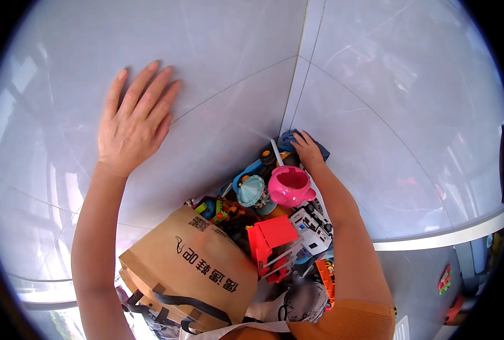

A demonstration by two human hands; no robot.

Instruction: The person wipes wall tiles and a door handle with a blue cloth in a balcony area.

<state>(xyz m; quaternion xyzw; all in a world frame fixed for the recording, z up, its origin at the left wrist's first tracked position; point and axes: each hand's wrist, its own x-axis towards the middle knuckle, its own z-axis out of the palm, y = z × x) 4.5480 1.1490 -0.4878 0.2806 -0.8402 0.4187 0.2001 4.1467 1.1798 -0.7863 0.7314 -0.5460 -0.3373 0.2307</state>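
Observation:
My left hand lies flat with fingers spread on the glossy grey tiled wall to the left of the corner. Down in the corner, my right hand holds a blue cloth against the wall, its fingertips over the fabric. Just below that hand is a pink plastic toy pot with an opening in its top. A pale teal carousel-like toy stands left of it. A white toy police vehicle lies tilted beside my right forearm, next to a red toy truck.
A brown paper bag with black handles and printing leans at the lower left of the toy pile. An orange toy piece sits near my right elbow. At the far right, a small red-and-green object lies on the grey floor.

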